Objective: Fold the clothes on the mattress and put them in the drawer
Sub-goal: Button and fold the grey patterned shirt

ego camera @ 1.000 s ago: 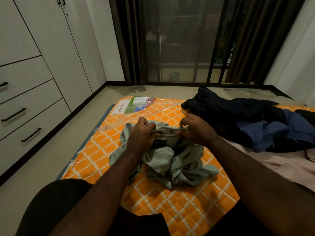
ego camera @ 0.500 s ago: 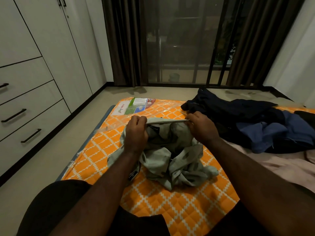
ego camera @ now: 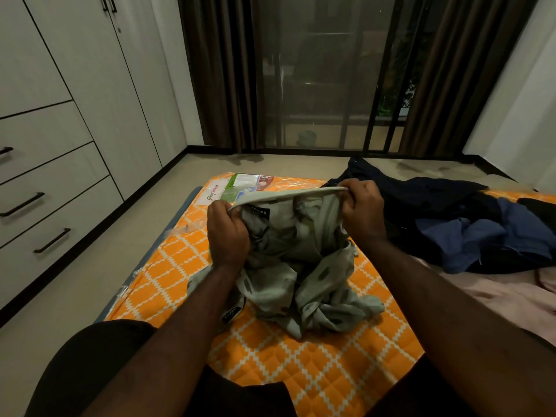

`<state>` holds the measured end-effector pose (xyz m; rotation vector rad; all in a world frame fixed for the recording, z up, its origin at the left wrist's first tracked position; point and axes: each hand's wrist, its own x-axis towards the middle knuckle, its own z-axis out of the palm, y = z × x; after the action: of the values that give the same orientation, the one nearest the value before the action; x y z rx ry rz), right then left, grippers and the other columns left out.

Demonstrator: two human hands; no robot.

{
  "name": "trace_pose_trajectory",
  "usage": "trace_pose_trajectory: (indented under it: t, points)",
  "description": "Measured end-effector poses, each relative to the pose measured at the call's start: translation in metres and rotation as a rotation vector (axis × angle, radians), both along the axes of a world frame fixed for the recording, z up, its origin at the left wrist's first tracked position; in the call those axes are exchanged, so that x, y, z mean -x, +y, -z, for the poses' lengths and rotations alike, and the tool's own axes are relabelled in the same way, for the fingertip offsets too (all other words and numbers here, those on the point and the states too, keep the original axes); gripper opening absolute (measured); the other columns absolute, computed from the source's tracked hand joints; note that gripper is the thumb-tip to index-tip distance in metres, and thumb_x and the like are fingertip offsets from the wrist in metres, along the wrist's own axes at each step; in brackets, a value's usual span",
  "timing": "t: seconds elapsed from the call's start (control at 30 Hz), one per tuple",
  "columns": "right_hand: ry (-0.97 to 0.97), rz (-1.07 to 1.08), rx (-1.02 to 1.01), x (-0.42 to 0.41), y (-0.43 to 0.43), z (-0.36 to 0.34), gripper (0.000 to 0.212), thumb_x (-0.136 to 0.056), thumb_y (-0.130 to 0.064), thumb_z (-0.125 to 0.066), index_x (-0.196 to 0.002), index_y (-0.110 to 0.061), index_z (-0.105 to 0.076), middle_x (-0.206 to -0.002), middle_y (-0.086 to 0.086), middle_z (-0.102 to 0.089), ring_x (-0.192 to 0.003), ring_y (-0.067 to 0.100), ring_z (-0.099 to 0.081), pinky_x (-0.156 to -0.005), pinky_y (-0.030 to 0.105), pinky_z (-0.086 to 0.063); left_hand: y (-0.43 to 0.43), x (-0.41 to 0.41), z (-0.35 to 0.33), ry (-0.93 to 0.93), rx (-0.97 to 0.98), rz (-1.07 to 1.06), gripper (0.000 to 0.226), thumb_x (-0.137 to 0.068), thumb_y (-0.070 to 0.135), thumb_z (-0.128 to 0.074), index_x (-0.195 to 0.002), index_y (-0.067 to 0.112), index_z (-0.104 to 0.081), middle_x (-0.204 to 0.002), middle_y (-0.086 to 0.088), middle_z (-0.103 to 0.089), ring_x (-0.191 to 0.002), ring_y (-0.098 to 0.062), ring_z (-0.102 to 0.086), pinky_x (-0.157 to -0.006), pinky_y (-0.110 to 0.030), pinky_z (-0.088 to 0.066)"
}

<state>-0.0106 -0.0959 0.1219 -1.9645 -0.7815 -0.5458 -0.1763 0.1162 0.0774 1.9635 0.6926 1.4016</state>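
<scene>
head view. step in hand: opening out a garment before folding; no fold shows yet. the shirt (ego camera: 301, 266), pale green with dark flecks, sits toward the left edge of the mattress (ego camera: 301, 374). its upper edge is lifted and drawn taut between the two hands, while the rest hangs and bunches in a crumpled heap on the quilted orange cover. a black neck label shows just under the taut edge, beside the left hand.

left hand (ego camera: 228, 233): back toward the camera, fingers curled tight round the left end of the edge, forearm reaching in from lower left. right hand (ego camera: 362, 212): a little higher and farther off, fingers and thumb pinching the right end of the edge, knuckles up. both grips are closed on cloth.

next move, as judged: lift and shake the shirt so sleeves and body fall free, then lay it flat on the bare cover near the person; the twisted lower part must come loose first.

dark clothes (ego camera: 451, 212) lie heaped toward the right edge, just beyond the right hand. the drawers (ego camera: 51, 212), all closed, stand across the floor to the left.
</scene>
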Motion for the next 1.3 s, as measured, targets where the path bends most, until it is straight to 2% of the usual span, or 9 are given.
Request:
trace_pose_trajectory:
  t: [0.2,0.37,0.47,0.63,0.77,0.9,1.0,1.13,1.3]
  points:
    - [0.004,0.052,-0.057,-0.010,-0.007,-0.002,0.020,-0.097,-0.011,-0.058,-0.110,-0.016,-0.072,-0.098,0.003,-0.062,-0.087,0.012,-0.057,-0.074,0.016,-0.044,0.000,0.007,-0.011,0.041,0.009,0.011,0.027,-0.099,0.036,-0.063,-0.090,0.017,-0.046,-0.076,0.006,-0.046,-0.065,-0.013,-0.042,-0.056,-0.031,-0.031]
    - [0.108,0.219,-0.093,-0.028,-0.022,0.006,0.022,-0.094,-0.006,-0.055,-0.106,-0.009,-0.073,-0.102,0.015,-0.067,-0.093,0.026,-0.063,-0.079,0.028,-0.045,0.002,0.012,-0.008,0.424,-0.541,0.163,0.027,-0.089,0.034,-0.075,-0.105,0.018,-0.060,-0.096,-0.005,-0.054,-0.076,-0.020,-0.052,-0.056,-0.029,-0.044]
    - [0.221,0.327,-0.136,-0.040,-0.036,0.009,0.023,-0.096,-0.005,-0.053,-0.107,-0.008,-0.073,-0.107,0.017,-0.069,-0.100,0.030,-0.064,-0.082,0.031,-0.048,0.008,0.011,0.001,0.482,-0.625,0.258,0.021,-0.083,0.020,-0.077,-0.102,0.016,-0.070,-0.097,-0.004,-0.053,-0.080,-0.021,-0.054,-0.060,-0.029,-0.045]
    - [0.267,0.363,-0.070,-0.045,-0.053,0.009,0.023,-0.093,-0.001,-0.057,-0.105,-0.005,-0.076,-0.102,0.019,-0.074,-0.097,0.034,-0.068,-0.086,0.035,-0.050,0.014,0.005,-0.001,0.452,-0.267,0.222,0.019,-0.094,0.021,-0.066,-0.109,0.017,-0.077,-0.093,-0.005,-0.068,-0.085,-0.022,-0.059,-0.068,-0.029,-0.039]
    - [0.309,0.286,0.032,-0.036,-0.044,0.010,0.020,-0.089,-0.008,-0.064,-0.104,-0.011,-0.077,-0.098,0.012,-0.076,-0.091,0.028,-0.070,-0.085,0.037,-0.056,0.006,0.004,-0.016,0.460,0.222,0.230,0.027,-0.092,0.023,-0.072,-0.119,0.023,-0.069,-0.102,-0.002,-0.072,-0.084,-0.025,-0.068,-0.072,-0.031,-0.050]
    - [0.407,0.188,0.083,-0.019,-0.026,0.014,0.018,-0.085,-0.020,-0.071,-0.100,-0.026,-0.078,-0.091,-0.004,-0.075,-0.083,0.016,-0.070,-0.078,0.038,-0.062,-0.008,0.005,-0.024,0.324,0.570,0.476,0.039,-0.094,0.001,-0.062,-0.120,0.030,-0.067,-0.134,0.006,-0.057,-0.095,-0.024,-0.068,-0.080,-0.042,-0.057]
    - [0.525,-0.014,0.027,-0.001,-0.011,0.010,0.029,-0.083,-0.018,-0.083,-0.109,-0.026,-0.074,-0.088,0.000,-0.073,-0.083,0.018,-0.072,-0.077,0.037,-0.062,-0.020,0.004,-0.037,0.199,0.784,0.651,0.030,-0.098,-0.004,-0.055,-0.112,0.014,-0.074,-0.132,-0.005,-0.065,-0.102,-0.020,-0.068,-0.082,-0.038,-0.059]
    - [0.645,-0.244,-0.051,0.025,0.005,0.004,0.028,-0.088,-0.002,-0.076,-0.111,-0.017,-0.069,-0.084,0.027,-0.070,-0.075,0.031,-0.073,-0.066,0.041,-0.065,-0.026,0.008,-0.044,0.098,0.876,0.815,0.033,-0.093,-0.011,-0.055,-0.118,0.004,-0.070,-0.123,-0.010,-0.068,-0.114,-0.024,-0.065,-0.087,-0.030,-0.058]
    - [0.631,-0.259,-0.028,0.039,0.013,0.004,0.026,-0.083,0.011,-0.069,-0.104,-0.001,-0.059,-0.065,0.016,-0.055,-0.058,0.020,-0.058,-0.058,0.040,-0.060,-0.024,0.013,-0.044,0.131,0.792,0.855,0.065,-0.082,-0.028,-0.046,-0.135,0.007,-0.061,-0.127,-0.016,-0.063,-0.110,-0.027,-0.066,-0.093,-0.040,-0.057]
